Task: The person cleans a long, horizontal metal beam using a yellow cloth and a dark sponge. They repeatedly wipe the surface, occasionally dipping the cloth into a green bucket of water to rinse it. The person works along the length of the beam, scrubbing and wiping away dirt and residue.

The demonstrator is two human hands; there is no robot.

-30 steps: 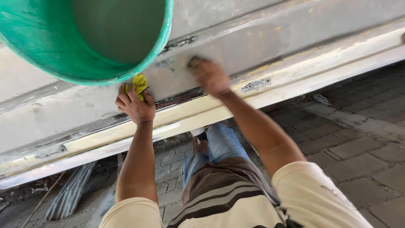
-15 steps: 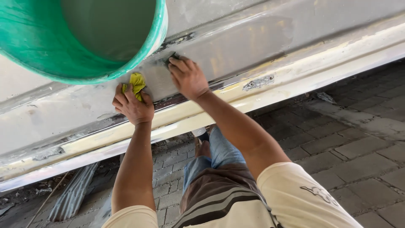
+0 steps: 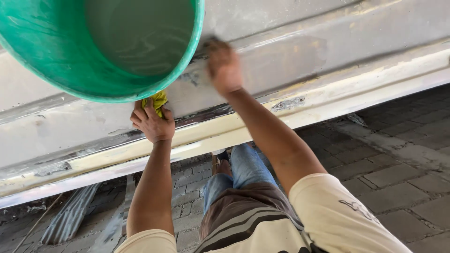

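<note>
Yellow cloth point(image 3: 158, 100) clenched in left hand point(image 3: 152, 122), against grey panel point(image 3: 300, 56); right hand point(image 3: 224, 65) blurred, grip unclear.

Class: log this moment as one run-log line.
left hand: grips yellow cloth | right hand: blurred, on grey metal panel | green plastic bucket: above

No packages, labels, signs or screens show anywhere in this view.
</note>
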